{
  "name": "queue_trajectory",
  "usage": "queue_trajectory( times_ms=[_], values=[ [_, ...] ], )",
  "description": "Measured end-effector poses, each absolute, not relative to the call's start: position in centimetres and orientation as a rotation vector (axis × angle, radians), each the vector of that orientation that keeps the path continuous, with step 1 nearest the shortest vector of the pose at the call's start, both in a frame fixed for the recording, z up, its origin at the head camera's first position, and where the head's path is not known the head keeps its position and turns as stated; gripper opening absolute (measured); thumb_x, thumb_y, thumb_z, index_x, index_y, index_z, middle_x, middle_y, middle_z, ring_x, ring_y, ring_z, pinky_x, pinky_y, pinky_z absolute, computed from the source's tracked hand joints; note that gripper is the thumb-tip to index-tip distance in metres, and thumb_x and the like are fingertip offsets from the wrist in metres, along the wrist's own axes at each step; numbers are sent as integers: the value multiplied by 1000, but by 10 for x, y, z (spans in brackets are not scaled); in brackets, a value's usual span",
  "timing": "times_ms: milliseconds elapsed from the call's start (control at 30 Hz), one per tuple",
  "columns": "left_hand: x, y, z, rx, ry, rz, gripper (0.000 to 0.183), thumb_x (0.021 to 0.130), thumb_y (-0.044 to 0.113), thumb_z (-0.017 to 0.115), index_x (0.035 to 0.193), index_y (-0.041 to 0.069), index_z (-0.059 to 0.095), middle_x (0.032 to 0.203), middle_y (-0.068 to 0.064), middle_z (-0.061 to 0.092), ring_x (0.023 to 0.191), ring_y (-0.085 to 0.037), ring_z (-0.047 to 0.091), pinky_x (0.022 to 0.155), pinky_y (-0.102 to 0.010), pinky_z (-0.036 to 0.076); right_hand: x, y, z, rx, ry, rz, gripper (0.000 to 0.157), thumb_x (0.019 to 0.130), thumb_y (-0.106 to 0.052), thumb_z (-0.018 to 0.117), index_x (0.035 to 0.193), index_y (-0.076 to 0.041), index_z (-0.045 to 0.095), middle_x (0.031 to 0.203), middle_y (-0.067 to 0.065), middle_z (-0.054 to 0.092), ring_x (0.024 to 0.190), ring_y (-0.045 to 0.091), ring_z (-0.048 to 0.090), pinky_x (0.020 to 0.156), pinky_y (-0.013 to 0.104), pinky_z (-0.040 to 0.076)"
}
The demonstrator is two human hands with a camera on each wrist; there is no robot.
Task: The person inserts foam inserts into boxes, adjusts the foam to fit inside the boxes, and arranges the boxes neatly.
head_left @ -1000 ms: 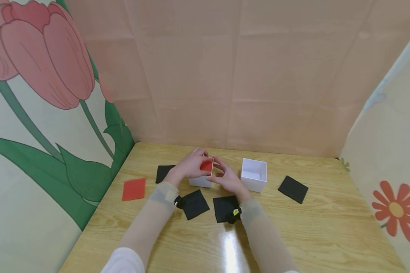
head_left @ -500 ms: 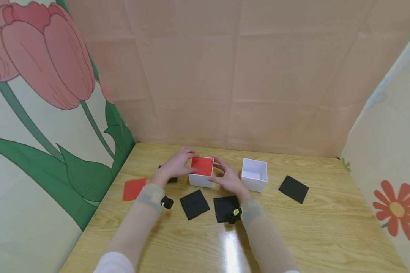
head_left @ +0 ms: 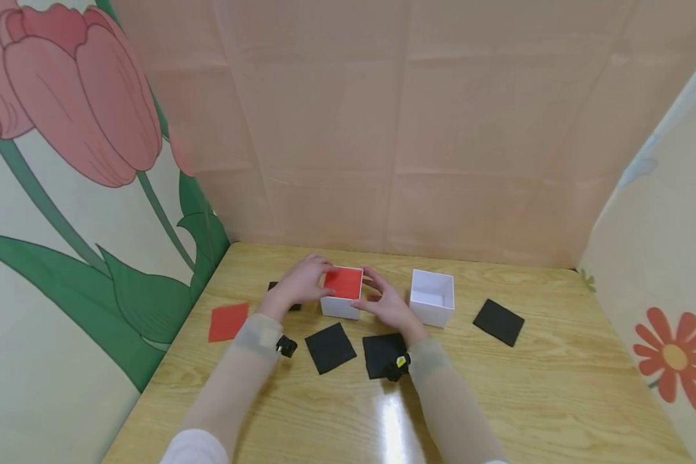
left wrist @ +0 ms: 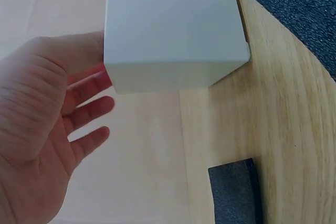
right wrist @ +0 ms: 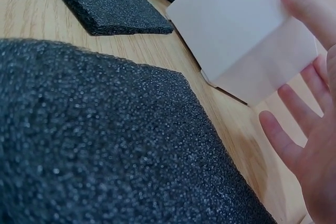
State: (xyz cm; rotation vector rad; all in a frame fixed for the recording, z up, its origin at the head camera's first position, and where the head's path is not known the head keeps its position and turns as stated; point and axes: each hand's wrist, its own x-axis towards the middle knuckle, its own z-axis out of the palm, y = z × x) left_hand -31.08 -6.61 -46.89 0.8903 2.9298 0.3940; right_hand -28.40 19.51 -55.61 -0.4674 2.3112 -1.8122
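Note:
A small white box point(head_left: 340, 309) stands between my hands in the head view, a red square sheet point(head_left: 345, 283) filling its top. My left hand point(head_left: 300, 281) lies at the box's left side, thumb and index fingertips over the rim on the red sheet. In the left wrist view its other fingers point(left wrist: 90, 114) are spread loosely beside the box. My right hand point(head_left: 390, 307) holds the box's right side, thumb at the front corner, fingers reaching behind. The right wrist view shows that thumb on the white wall point(right wrist: 231, 19).
A second white box point(head_left: 432, 316), uncovered, stands to the right. Black foam squares point(head_left: 330, 348) lie in front and another black square point(head_left: 499, 322) at far right. A red square point(head_left: 229, 322) lies at left. One black piece point(head_left: 272, 285) is partly under my left hand.
My left hand has moved left from over the box to its left edge, uncovering the red sheet set in the top. My right hand has stayed in place.

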Motion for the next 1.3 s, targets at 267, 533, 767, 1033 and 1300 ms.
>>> queue_trajectory(
  times_ms=[267,533,767,1033,1300],
  values=[
    [-310,-59,-465,888,2912,310,52,94,34,85,141,17,73,145,-6,65,137,-26,52,116,-45,45,-283,194,-556,-445,2301,-1814,98,87,-39,91,168,-31,35,167,-1,42,151,36,42,118,56,43],
    [-308,-52,-464,913,2955,269,52,92,33,86,141,18,73,142,-4,66,133,-25,54,112,-44,49,-283,194,-556,-449,2304,-1807,97,87,-37,91,167,-32,35,166,-1,42,151,34,43,118,55,43],
    [-307,-37,-463,955,2905,452,56,94,35,85,144,17,70,147,-7,63,132,-27,57,107,-46,54,-284,195,-555,-478,2282,-1837,98,89,-33,90,169,-25,34,167,1,42,150,38,43,119,56,42],
    [-309,-26,-466,975,2851,479,55,95,34,84,143,12,69,146,-9,64,127,-26,61,105,-43,56,-284,195,-557,-481,2300,-1816,98,89,-36,90,169,-27,34,167,-3,42,149,36,45,117,54,44],
    [-309,-23,-467,970,2858,482,57,93,33,86,144,15,69,142,-6,67,125,-25,62,105,-43,56,-284,195,-556,-479,2321,-1804,100,89,-34,90,170,-19,31,167,-1,42,149,37,45,117,54,44]
  ],
)
